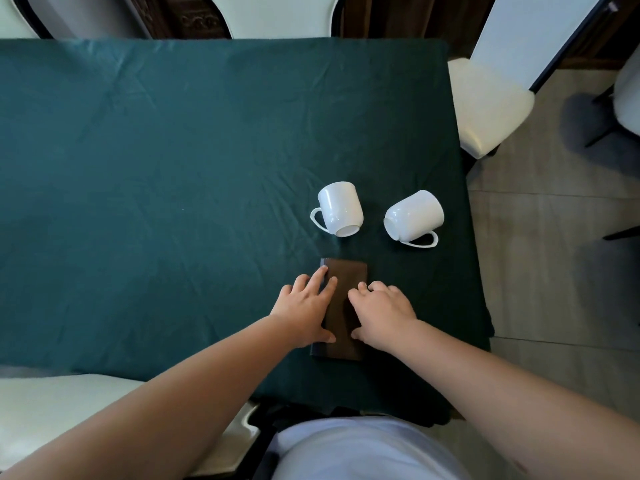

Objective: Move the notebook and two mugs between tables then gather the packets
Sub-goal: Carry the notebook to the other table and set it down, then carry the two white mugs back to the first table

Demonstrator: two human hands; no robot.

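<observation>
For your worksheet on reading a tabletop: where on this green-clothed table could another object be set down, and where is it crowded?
Free: the wide green tablecloth left of the two white ceramic mugs, and the far strip beyond them. Crowded: the near right corner, where both mugs lie tipped and the left hand and right hand rest on the dark brown notebook.

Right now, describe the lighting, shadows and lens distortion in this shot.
Head view: soft, even light with faint shadows under the two mugs; mild sheen on them, no harsh glare; wide-angle bowing curves the table edge; notebook and both hands look sharp.
</observation>
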